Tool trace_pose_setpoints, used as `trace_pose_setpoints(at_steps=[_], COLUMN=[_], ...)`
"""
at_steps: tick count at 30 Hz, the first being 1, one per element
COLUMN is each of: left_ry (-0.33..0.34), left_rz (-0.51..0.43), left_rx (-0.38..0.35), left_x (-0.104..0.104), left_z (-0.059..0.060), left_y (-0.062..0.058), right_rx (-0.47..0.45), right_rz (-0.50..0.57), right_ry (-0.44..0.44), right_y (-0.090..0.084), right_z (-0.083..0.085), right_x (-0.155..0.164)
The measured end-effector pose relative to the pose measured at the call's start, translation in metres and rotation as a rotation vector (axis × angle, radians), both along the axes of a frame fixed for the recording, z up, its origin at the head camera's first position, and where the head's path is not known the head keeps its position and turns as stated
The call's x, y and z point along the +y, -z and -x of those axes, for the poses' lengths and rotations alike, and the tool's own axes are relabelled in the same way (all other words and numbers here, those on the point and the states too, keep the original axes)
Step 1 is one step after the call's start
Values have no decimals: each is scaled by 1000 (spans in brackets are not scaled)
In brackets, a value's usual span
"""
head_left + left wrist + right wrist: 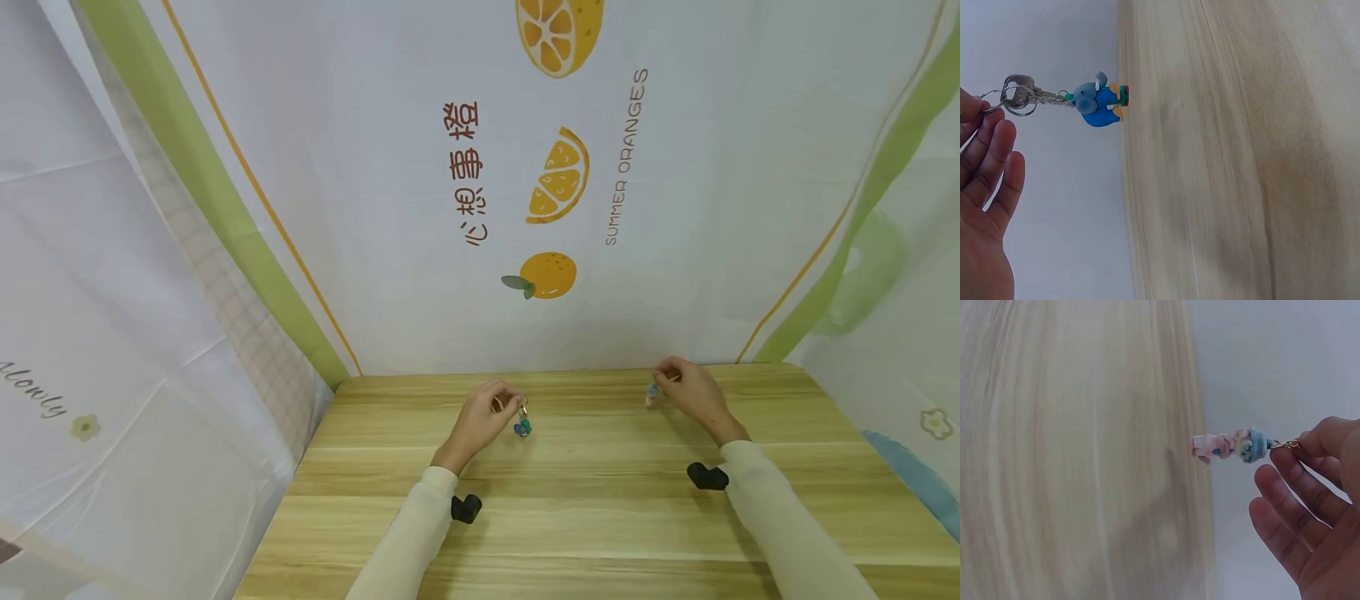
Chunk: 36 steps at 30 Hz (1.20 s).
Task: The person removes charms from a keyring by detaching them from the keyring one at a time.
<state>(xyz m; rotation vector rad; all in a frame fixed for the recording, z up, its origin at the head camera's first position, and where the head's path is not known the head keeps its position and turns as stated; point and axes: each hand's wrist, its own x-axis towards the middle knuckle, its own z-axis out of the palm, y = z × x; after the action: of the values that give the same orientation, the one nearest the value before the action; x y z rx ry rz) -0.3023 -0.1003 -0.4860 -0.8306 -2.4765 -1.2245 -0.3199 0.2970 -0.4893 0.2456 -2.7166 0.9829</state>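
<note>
My left hand [478,418] pinches the metal ring of an animal-figure keychain [1096,105] between thumb and index finger. The figure has a grey head and a blue body, and it dangles from a short silver chain beside a metal clasp; in the head view it hangs above the far part of the table. Over to the right, my right hand [693,393] holds a second keychain [1250,447] by its thin gold chain at the fingertips. That small figure wears a light blue hat over a pale pink body. The other fingers of both hands are loosely bent.
A wood-grain table [577,533] lies below both hands. Behind it hangs a white cloth [390,250] printed with oranges and lettering. More printed cloth [67,292] closes off the left side, and the right side too. Black devices sit at both wrists.
</note>
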Motion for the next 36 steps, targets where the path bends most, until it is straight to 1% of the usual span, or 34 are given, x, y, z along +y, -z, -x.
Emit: trace_pose_setpoints(at_steps=[4,10,18,22,26,36], left_ry=[2,-2,-1,7,14,-2], left_rz=[0,10,9,4,4,11], left_rx=[7,-2,-19,-18,-19,-34], left_x=[0,-1,-1,-1,0,1], left_z=[0,0,0,0,0,-1], left_y=[-1,0,0,0,0,1], right_rx=[-17,-49,-106,-154,-186,-199], right_rz=[5,21,70,93,85,66], right_ry=[10,30,54,70,90,173], right_y=[5,11,15,18,20,30], right_z=[-1,-1,-2,-5,-8,-16], right_x=[6,15,31,38,44,58])
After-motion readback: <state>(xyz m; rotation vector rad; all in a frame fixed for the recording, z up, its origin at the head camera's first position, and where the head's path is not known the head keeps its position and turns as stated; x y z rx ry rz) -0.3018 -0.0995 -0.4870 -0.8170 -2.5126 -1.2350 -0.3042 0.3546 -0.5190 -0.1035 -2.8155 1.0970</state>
